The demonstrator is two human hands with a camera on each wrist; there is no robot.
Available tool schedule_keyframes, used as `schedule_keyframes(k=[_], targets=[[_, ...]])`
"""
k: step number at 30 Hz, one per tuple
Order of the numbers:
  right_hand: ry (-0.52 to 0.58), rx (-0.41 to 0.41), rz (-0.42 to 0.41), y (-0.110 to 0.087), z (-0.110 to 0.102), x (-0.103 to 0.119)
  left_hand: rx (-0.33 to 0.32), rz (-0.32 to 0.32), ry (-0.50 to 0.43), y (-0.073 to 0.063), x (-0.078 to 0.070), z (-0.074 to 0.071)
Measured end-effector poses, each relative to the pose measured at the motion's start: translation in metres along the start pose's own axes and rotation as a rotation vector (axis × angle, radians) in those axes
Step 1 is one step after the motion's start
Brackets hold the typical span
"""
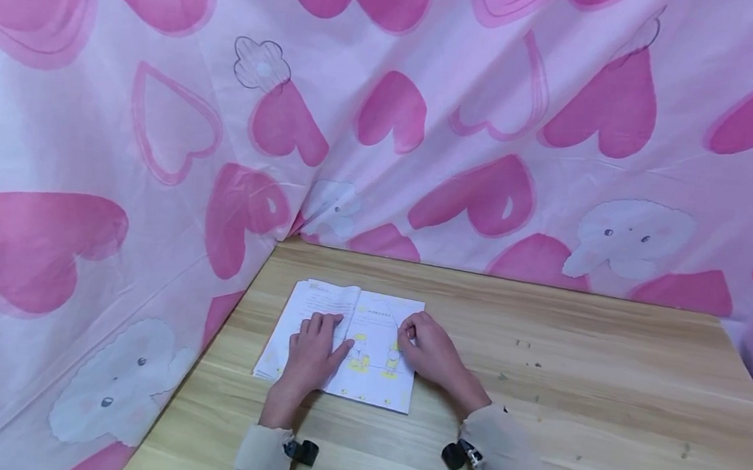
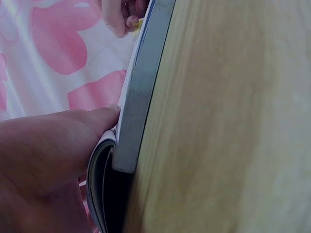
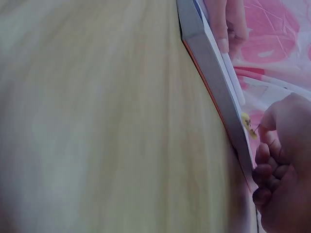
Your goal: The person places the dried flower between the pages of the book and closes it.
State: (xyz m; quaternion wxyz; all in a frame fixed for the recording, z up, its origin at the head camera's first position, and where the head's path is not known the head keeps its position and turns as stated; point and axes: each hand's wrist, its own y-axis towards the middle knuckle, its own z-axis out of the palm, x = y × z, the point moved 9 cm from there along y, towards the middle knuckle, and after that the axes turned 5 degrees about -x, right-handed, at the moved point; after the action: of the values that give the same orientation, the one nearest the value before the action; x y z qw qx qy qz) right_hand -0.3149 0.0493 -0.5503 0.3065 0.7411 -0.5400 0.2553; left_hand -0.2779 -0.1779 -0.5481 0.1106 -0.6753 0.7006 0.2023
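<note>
An open book (image 1: 372, 388) with printed text and yellow drawings lies on the wooden table. My left hand (image 1: 312, 351) rests over its left page (image 1: 288, 316) with the fingers spread, the thumb reaching across the fold onto the right page (image 1: 370, 329). In the left wrist view, the left thumb (image 2: 92, 121) presses by the curved inner edge of the pages. At the right page's outer edge, my right hand (image 1: 430, 348) pinches the page between thumb and forefinger, its other fingers curled. The right wrist view has this hand (image 3: 284, 160) beside the thick page block (image 3: 214, 73).
The wooden table (image 1: 570, 379) extends right of the book, with a few small dark marks on it. A pink and white heart-patterned cloth (image 1: 380, 177) hangs along the table's back and left edges. A dark strap device (image 1: 302, 452) is on each wrist.
</note>
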Motion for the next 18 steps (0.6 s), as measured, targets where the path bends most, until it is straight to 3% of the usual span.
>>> schedule_keyframes(k=[8,18], targets=[[-0.008,-0.006,0.030,0.000,0.002,-0.006,0.003,-0.001,0.010,-0.001,0.001,0.003],[-0.018,-0.001,-0.037,0.003,-0.016,-0.018,0.022,-0.024,0.011,0.000,0.003,0.005]])
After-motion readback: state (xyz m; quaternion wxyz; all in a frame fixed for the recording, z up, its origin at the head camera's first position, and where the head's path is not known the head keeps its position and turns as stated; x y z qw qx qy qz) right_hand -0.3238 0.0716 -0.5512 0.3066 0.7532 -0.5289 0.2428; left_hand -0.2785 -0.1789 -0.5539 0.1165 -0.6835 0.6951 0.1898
